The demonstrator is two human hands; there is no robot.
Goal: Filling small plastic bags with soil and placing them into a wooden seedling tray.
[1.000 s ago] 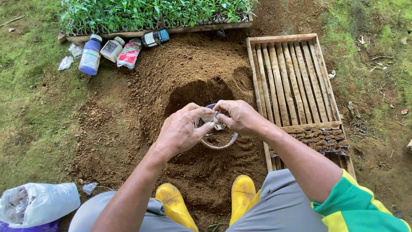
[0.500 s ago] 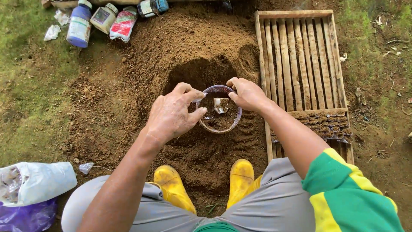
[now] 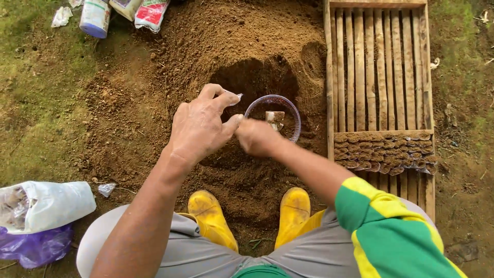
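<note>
Far left, two bags lie on the ground: one white sack (image 3: 49, 205) stacked on one purple bag (image 3: 36, 247), with a small scrap of clear plastic (image 3: 106, 189) just beside them. Up in the top-left corner, one bottle with a blue cap (image 3: 95, 18) and one red-and-white packet (image 3: 151, 13) sit at the edge of the soil mound (image 3: 154, 103).

Moving in, the left hand (image 3: 200, 126) hovers over the dug hollow, its fingers (image 3: 222, 95) loosely apart, thumb and forefinger reaching toward the rim of the one clear plastic bag (image 3: 274, 116). That bag stands open-mouthed in the hollow, soil inside. Right against it, the right hand (image 3: 257, 138) is bunched low at the bag's near edge; whether its fingers pinch the rim cannot be told from here.

Below, two yellow boots (image 3: 211, 216) are planted in the dirt, one either side of the centre.

On the right lies one slatted wooden tray (image 3: 378, 67), its far part bare, with a band of filled soil bags (image 3: 383, 152) packed in rows across its near end.
</note>
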